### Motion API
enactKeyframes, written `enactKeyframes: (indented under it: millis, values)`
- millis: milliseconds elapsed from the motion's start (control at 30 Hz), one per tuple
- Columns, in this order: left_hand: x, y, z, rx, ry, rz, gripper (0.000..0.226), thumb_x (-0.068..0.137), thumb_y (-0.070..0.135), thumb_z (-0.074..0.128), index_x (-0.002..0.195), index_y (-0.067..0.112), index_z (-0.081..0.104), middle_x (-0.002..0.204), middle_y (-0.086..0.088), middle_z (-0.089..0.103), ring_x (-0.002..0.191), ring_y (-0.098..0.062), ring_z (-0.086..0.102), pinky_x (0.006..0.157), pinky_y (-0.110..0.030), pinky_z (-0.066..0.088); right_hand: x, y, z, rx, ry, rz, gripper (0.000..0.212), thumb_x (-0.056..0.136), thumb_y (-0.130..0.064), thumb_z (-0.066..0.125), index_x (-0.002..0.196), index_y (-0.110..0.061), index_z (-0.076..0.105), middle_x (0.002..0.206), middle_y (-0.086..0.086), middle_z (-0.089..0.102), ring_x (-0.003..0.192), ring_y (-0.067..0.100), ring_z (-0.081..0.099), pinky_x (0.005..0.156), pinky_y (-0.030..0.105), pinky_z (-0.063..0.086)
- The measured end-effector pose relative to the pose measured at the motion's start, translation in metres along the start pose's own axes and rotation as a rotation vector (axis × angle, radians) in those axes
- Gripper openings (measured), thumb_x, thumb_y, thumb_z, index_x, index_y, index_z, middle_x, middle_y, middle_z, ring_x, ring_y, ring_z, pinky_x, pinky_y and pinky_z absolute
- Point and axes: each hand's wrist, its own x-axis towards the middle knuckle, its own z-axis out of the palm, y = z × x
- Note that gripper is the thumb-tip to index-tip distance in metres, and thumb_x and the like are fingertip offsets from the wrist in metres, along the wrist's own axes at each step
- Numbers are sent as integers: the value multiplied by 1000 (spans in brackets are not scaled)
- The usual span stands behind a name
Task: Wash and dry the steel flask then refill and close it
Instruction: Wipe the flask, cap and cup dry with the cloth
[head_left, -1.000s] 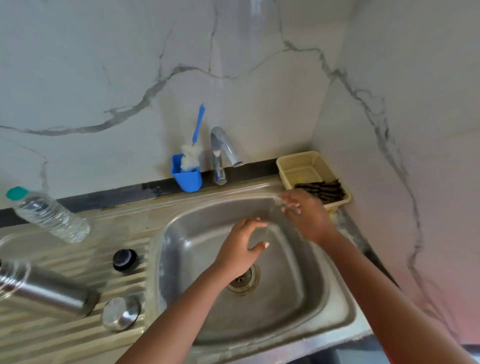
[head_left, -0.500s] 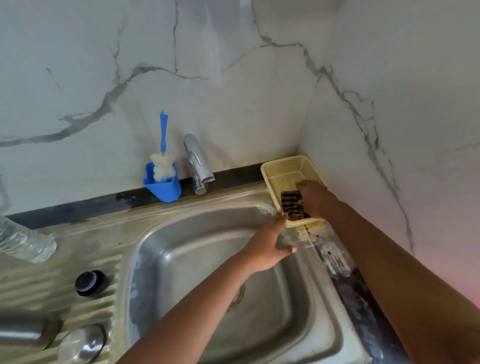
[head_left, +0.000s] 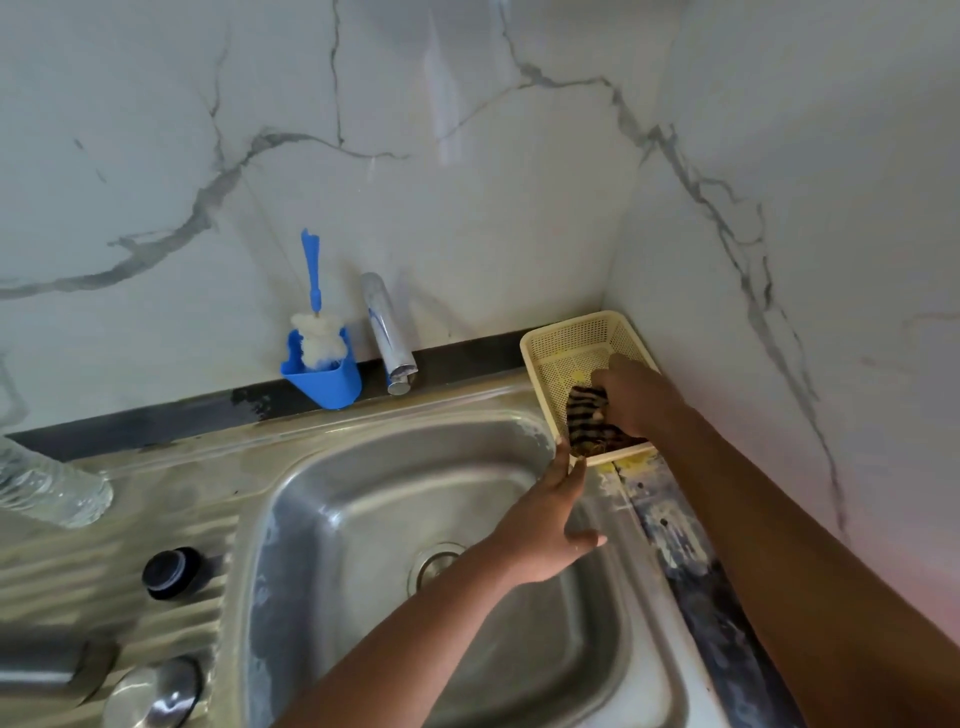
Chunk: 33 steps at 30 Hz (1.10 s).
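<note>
Fingers of the right hand (head_left: 631, 397) curl around a striped scrubber (head_left: 584, 410) in the yellow basket (head_left: 571, 332); the left hand (head_left: 540, 525) hovers open over the sink (head_left: 322, 499). Washing looks barely begun (steel flask (head_left: 36, 670) lies uncapped at the frame's lower left, drying and refilling ahead).

We see soft, even daylight, fairly bright on the white grey-veined marble wall (head_left: 467, 182), with a pale sheen streak at upper centre. The stainless steel sink basin (head_left: 363, 519) gives dull, smeared reflections rather than hard glare. Shadows are faint. The lower left of the frame is motion-blurred, smearing the ribbed steel draining board (head_left: 104, 571). Wide-angle bending curves the edges, and a pinkish cast tints the lower right.
</note>
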Motion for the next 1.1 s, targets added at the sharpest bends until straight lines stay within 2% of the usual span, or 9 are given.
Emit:
enactKeyframes:
  millis: [233,333,467,633,700,767,867,933,1100]
  values:
    - [0,4,-3,-243,63,8,82,93,30,67,158,30,16,162,17,-13,145,-2,6,121,-29,17,-35,-13,-53,144,224,85,29,97,-22,56,124,-14,50,108,14,65,97,35,62,71,33,39]
    - [-6,9,-9,-329,245,23,60,94,25,67,149,26,42,162,10,20,144,-3,19,117,-23,16,-56,-26,-72,347,302,78,24,96,-24,57,117,-14,51,102,14,66,91,35,62,69,36,47]
    - [-22,13,-19,-686,599,-31,30,92,19,68,117,32,58,131,11,56,133,-15,48,109,-30,38,-87,-45,-84,670,295,14,21,95,-26,60,109,-12,54,98,1,63,89,22,58,67,30,42]
    - [-61,-4,-29,-1029,755,-30,75,83,16,78,136,37,29,129,12,48,124,-12,50,102,-38,48,-116,-74,-77,895,215,-84,17,92,-25,65,107,-21,59,99,-12,61,95,11,56,73,21,42]
    - [-78,-12,-30,-992,768,-57,94,77,18,82,145,38,20,133,10,42,123,-10,48,97,-32,48,-121,-84,-69,875,157,-114,13,91,-24,67,94,-30,56,91,-17,59,92,10,56,71,19,41]
    - [-93,-20,-29,-893,761,-100,96,76,20,83,149,36,22,140,9,39,127,-9,43,100,-31,44,-125,-93,-58,848,79,-119,9,90,-25,69,92,-22,61,91,-10,65,92,16,61,78,30,49]
    - [-108,-30,-23,-762,687,-147,68,80,23,80,139,31,48,139,12,50,125,-4,47,101,-26,43,-135,-106,-47,846,-4,-159,17,86,-25,73,96,-13,68,93,5,70,92,23,65,87,41,51]
    - [-117,-32,-20,-743,659,-174,42,83,21,78,122,25,62,125,8,64,109,-3,60,83,-15,48,-141,-115,-40,871,-44,-179,16,84,-23,75,95,-12,70,92,7,72,91,25,66,86,39,50]
    - [-131,-30,-14,-756,646,-223,13,89,12,71,101,10,67,81,3,75,71,-6,69,64,-17,49,-151,-125,-18,874,-13,-180,24,83,-17,75,97,-27,59,91,-10,69,89,10,67,81,32,53]
